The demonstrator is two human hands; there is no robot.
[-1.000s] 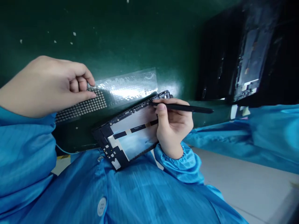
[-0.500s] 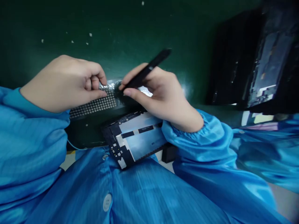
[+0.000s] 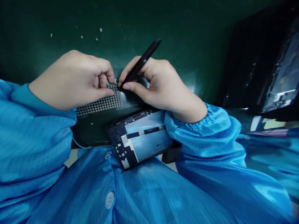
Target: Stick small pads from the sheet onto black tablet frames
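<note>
My left hand (image 3: 77,82) is closed, thumb and curled fingers pinching the upper edge of a clear sheet of small grey square stickers (image 3: 100,105). Part of that sheet is hidden beneath the hand. Held like a pen in my right hand (image 3: 160,85) is a pair of slim black tweezers (image 3: 142,62), their tips down at the sheet's upper right corner, close to my left fingertips. Whether anything sits between the tips I cannot tell. Below both hands, an opened tablet (image 3: 149,135) lies tilted by the bench edge against my smock, its battery and black ribbon strip facing up.
The green bench mat (image 3: 163,21) has several white scraps (image 3: 101,30) at its far left. Dark device parts (image 3: 282,71) stand on the right. A blue sleeve (image 3: 271,155) of a person is at the right edge.
The view has shifted, so most things sit further right. My right hand with the tweezers has come closer to my left hand, and the tips are now over the sticker sheet.
</note>
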